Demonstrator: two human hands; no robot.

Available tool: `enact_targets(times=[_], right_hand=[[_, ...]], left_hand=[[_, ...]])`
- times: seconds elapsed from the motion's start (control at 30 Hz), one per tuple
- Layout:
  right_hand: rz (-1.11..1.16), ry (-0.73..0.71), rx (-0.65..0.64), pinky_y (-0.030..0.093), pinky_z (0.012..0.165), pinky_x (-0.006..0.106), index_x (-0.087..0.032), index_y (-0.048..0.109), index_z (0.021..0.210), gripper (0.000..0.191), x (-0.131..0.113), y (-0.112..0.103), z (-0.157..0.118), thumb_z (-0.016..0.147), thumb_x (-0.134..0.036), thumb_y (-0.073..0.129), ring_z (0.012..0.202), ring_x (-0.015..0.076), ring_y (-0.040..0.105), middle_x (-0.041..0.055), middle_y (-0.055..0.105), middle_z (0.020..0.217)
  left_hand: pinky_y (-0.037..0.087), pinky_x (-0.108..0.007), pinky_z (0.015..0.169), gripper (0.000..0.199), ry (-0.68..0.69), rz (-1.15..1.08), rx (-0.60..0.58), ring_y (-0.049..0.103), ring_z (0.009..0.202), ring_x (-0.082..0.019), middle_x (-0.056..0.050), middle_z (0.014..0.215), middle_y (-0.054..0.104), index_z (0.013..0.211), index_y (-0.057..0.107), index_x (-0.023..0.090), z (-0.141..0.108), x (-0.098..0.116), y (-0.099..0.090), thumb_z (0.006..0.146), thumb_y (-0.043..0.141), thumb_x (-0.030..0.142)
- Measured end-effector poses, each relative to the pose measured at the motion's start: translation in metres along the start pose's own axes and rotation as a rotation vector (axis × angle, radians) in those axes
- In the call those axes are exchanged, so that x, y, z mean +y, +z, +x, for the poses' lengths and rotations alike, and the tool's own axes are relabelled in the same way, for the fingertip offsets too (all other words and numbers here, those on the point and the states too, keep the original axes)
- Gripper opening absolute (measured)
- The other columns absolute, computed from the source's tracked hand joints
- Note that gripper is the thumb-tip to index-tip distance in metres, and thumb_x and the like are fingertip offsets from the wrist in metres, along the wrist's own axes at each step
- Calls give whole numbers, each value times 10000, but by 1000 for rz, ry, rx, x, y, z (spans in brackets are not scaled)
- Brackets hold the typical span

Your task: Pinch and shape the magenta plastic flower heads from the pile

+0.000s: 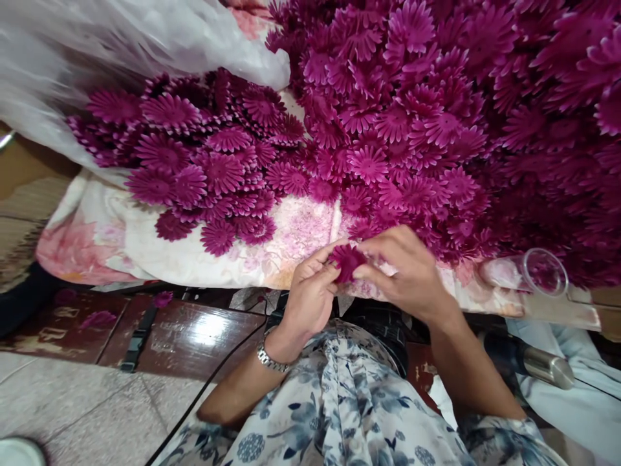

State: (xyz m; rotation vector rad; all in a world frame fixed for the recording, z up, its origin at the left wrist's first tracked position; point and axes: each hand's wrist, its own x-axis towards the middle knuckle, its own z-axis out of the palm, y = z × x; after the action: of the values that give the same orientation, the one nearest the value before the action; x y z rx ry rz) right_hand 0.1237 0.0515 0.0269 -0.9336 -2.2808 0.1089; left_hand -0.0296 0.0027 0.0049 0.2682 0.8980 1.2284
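The flower (346, 263) sat near frame centre, its left edge pinched by the left hand (310, 292). The right hand (407, 272) curled at its right edge, grip unclear.

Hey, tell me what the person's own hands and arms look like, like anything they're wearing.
Both the left hand and right hand are ungloved. A silver linked band circles the left wrist. The pale sleeves carry blue-grey prints, leaving the forearms bare.

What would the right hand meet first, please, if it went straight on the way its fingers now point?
Probably the magenta daisy-shaped flower head in the left hand; depth is unclear, so the right hand may already touch it.
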Motion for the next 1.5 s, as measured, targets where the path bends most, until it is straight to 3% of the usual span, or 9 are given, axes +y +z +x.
enact_targets(times=[0.07, 0.27, 0.5, 0.63, 0.83, 1.07, 1.27, 1.4, 1.5], right_hand=[[103, 2, -95, 460, 674, 289, -182, 576, 846, 55, -9, 13, -8, 870, -227, 556, 713, 149, 534, 31, 601, 749], [98, 44, -73, 452, 641, 272, -185, 558, 785, 125, -16, 21, -12, 886, -155, 490, 668, 140, 528, 22, 588, 689], [-394, 165, 359, 448, 734, 338, -197, 615, 932, 102, 23, -10, 16, 848, -188, 558, 787, 187, 553, 61, 628, 822], [-381, 166, 304, 461, 771, 357, -194, 627, 989, 159, 20, -19, 19, 839, -223, 584, 865, 202, 559, 77, 619, 897], [109, 109, -83, 488, 671, 292, -182, 595, 851, 58, -20, 10, -5, 865, -211, 546, 751, 160, 560, 43, 599, 780], [103, 54, -51, 482, 680, 280, -187, 564, 822, 106, -14, 19, -11, 895, -164, 489, 729, 148, 555, 36, 587, 752], [48, -2, 58, 470, 648, 283, -190, 555, 860, 79, -20, 21, -4, 882, -138, 499, 709, 151, 529, 35, 593, 735], [-12, -15, 127, 461, 632, 278, -194, 555, 844, 96, -14, 14, 3, 866, -114, 507, 706, 149, 523, 30, 581, 723], [-127, 25, 240, 438, 591, 266, -189, 560, 805, 68, 10, -4, 11, 850, -138, 553, 680, 139, 524, 24, 572, 703]], left_hand=[[445, -208, 608, 292, -7, 1, -22, 580, 640, -104, -37, 757, 700, 905, 733, 147, 1, -1, 0, 618, 741, 202], [424, -232, 607, 329, -14, 49, 7, 533, 612, -109, -15, 652, 643, 927, 738, 142, -1, -5, -3, 608, 756, 223], [396, -168, 558, 350, 22, 61, 38, 476, 527, -52, 32, 567, 591, 966, 733, 150, -4, 4, -2, 621, 759, 201], [431, -194, 584, 400, -5, 48, 41, 555, 614, -90, -10, 702, 665, 1046, 703, 163, 0, 6, -1, 652, 739, 222], [484, -247, 746, 314, -32, -24, -7, 628, 802, -146, -60, 899, 717, 964, 730, 166, 1, 3, 6, 654, 734, 212], [422, -304, 956, 348, -20, 4, -1, 590, 1072, -216, -75, 1026, 711, 957, 738, 172, -1, -2, 5, 619, 777, 246], [441, -282, 903, 353, 64, 4, 1, 606, 984, -187, -54, 928, 717, 964, 736, 181, -1, 0, 4, 623, 785, 256], [451, -205, 638, 378, 75, 29, -4, 554, 631, -94, -3, 663, 664, 976, 735, 173, -2, 2, 0, 609, 796, 245], [411, -183, 548, 382, 64, 43, -14, 493, 541, -64, 10, 612, 633, 963, 737, 167, -3, 2, -3, 601, 805, 268]])
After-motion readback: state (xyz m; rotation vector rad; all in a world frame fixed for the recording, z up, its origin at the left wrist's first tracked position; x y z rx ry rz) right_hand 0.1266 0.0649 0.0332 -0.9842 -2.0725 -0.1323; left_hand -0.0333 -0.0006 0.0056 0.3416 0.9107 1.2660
